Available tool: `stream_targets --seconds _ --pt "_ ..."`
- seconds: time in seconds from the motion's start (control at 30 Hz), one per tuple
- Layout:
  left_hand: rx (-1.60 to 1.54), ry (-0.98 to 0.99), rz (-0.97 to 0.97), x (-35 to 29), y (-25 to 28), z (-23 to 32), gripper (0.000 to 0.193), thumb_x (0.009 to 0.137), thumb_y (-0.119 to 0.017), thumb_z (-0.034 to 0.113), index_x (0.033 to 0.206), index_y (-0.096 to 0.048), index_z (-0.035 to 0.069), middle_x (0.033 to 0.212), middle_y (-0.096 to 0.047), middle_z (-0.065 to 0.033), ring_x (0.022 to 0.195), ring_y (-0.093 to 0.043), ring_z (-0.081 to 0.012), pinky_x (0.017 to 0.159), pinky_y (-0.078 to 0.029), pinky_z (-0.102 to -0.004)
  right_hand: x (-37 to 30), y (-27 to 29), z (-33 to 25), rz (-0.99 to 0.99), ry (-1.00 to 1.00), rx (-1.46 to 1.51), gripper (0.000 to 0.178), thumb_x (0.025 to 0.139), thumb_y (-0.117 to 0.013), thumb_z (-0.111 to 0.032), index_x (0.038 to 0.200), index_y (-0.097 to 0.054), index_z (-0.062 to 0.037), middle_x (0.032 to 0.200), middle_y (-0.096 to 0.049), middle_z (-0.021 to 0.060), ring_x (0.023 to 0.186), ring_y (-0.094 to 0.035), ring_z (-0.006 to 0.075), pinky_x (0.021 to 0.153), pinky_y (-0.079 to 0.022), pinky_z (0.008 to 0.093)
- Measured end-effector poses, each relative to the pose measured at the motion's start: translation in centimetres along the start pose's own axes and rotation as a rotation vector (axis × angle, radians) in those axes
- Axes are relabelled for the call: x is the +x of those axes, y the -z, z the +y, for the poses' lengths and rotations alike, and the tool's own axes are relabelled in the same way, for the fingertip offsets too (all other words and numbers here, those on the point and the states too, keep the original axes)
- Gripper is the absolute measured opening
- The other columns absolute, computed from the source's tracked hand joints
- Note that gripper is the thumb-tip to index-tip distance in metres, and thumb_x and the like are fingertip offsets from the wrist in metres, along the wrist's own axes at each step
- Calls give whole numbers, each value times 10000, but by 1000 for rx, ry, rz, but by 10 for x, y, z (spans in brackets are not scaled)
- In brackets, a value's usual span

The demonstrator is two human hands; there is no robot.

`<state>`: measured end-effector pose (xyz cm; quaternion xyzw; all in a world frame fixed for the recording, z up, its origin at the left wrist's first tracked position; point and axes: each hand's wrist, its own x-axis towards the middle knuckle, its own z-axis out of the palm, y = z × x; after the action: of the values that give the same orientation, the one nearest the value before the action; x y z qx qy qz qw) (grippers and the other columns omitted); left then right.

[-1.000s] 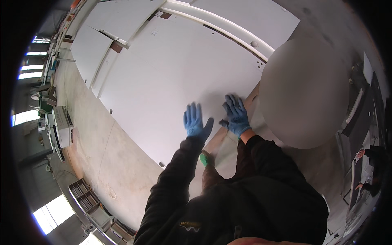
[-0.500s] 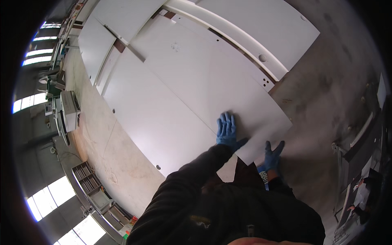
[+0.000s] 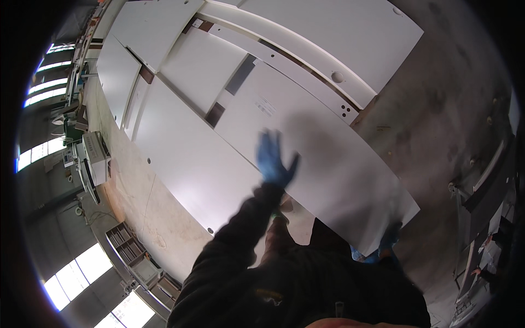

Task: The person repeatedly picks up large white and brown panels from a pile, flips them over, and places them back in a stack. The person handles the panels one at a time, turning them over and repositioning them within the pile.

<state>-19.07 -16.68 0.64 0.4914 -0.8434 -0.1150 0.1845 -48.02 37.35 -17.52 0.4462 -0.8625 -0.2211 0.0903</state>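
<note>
A long white panel (image 3: 322, 158) lies at a slant in front of me, its near end sticking out toward my right side. My left hand (image 3: 276, 161), in a blue glove, is over the panel's left edge with fingers spread and slightly blurred. At the panel's near end, my right hand (image 3: 389, 240), also blue-gloved, grips the end edge; part of its fingers is hidden there. Another white panel (image 3: 180, 147) lies alongside on the left. Beyond the long panel's far end, a gap shows a lower white surface (image 3: 202, 68) and a grey strip (image 3: 240, 75).
A white panel with a raised rim (image 3: 328, 41) lies at the far right. Concrete floor (image 3: 437, 109) extends to the right and on the left. Shelving (image 3: 127, 240) and machinery (image 3: 90, 156) stand along the left. Another person's hands (image 3: 477, 271) show at the far right.
The long panel has slid toward me and to the right, uncovering the gap at its far end. My left hand has moved left and away; my right hand has come onto the panel's end.
</note>
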Motion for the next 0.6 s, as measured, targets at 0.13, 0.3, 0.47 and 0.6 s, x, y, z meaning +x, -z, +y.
stream_targets --seconds 0.13,0.3,0.47,0.6 --pt "362 277 180 84 -11 -94 839 828 -765 498 1436 -495 -14 1443 -509 -297 1353 -470 -462 1133 -369 -531 -9 11 28 -309 -366 267 541 1059 -445 -158 1586 -367 -64 1134 -733 133 874 -730 306 779 -601 338" --pt "297 435 -139 101 -14 -109 863 845 -686 622 1440 -490 28 1330 -630 -215 1283 -559 -378 1098 -406 -495 -15 6 30 -492 -691 459 535 1055 -458 -160 1576 -386 -60 1132 -734 136 880 -733 313 783 -603 340" --pt "357 641 -284 126 6 -106 838 841 -621 727 1385 -604 91 1151 -730 -202 1113 -669 -395 984 -507 -479 -16 1 31 -522 -811 527 530 1050 -470 -163 1566 -405 -57 1130 -736 139 886 -737 320 787 -604 342" --pt "333 557 -305 127 17 -94 762 839 -618 731 1297 -683 125 1142 -735 -207 1064 -693 -384 930 -539 -480 -24 -7 39 -513 -875 569 526 1047 -480 -165 1557 -420 -54 1129 -737 141 891 -740 325 790 -605 344"
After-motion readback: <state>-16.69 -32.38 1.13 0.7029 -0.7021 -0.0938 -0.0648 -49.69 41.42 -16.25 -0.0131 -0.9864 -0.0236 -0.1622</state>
